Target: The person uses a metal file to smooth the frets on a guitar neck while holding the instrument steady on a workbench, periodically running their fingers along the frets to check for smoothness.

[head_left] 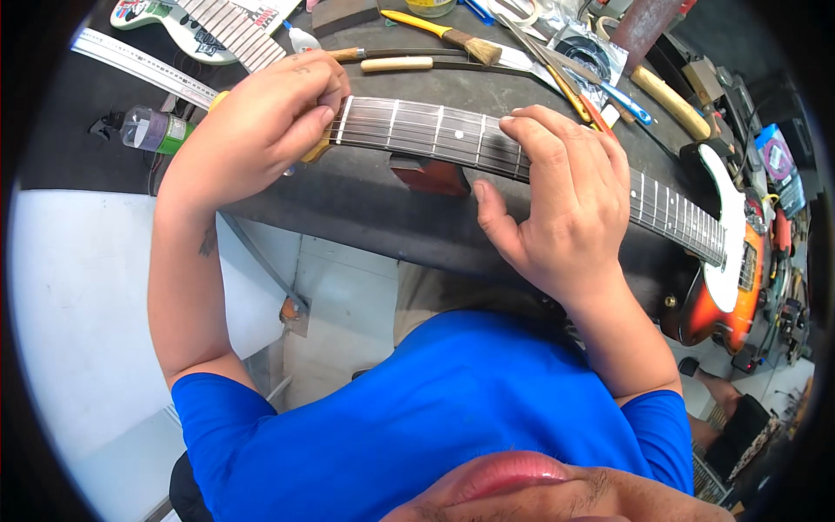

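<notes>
An electric guitar (757, 296) with a sunburst body and white pickguard lies across the bench, its body at the right and its dark fretboard (409, 124) running left. At the headstock end my left hand (270, 122) is closed, fingers curled and thumb pressed in beside the nut. What those fingers grip is hidden behind the hand. My right hand (565, 187) lies over the middle of the neck, fingertips on the strings and thumb held apart on the near side. Under the neck sits a dark reddish support block (430, 174).
Behind the neck lie a yellow-handled brush (474, 45), wooden-handled files (396, 64) and a wooden handle (670, 103). A metal ruler (143, 68), a green-labelled bottle (156, 130) and another guitar's pale body (174, 30) are at the left. Assorted tools crowd the right side.
</notes>
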`<state>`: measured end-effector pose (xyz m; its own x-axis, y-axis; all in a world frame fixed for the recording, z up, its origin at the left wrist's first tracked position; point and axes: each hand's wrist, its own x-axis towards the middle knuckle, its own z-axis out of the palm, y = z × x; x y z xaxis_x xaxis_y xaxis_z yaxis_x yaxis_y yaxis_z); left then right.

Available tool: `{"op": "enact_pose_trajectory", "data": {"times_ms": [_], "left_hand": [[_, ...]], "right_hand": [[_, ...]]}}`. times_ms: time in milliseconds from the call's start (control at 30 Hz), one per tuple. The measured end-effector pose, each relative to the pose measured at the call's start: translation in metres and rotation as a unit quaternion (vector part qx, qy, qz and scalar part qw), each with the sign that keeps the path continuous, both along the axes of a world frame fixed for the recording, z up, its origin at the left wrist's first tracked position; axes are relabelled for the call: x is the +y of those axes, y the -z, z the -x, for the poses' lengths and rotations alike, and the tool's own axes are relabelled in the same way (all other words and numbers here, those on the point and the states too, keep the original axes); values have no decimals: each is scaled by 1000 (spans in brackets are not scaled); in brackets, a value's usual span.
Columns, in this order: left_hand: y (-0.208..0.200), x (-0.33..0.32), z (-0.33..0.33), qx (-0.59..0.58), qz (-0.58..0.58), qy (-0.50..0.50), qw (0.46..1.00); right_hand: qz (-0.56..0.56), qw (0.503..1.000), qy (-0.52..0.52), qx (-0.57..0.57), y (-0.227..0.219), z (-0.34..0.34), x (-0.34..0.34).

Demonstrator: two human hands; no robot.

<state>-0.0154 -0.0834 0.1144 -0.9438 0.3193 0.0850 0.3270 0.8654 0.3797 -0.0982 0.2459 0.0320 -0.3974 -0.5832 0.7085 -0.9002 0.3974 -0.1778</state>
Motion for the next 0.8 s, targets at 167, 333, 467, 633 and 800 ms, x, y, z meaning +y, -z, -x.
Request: {"op": "enact_pose_trajectory", "data": {"times_ms": [167, 333, 467, 633, 800], "left_hand": [[-2, 11, -2, -19, -82, -36, 996], [22, 32, -22, 139, -62, -126, 980], [50, 45, -32, 215, -71, -195, 954], [43, 41, -24, 201, -59, -175, 962], [17, 31, -10, 63, -113, -153, 980]], "right_hand": [[10, 1000, 7, -4, -2, 0, 5], [-4, 995, -81, -57, -27, 6, 31], [-29, 977, -139, -161, -64, 12, 82], [-50, 973, -46, -220, -88, 32, 116], [-138, 974, -38, -174, -89, 69, 119]]}}
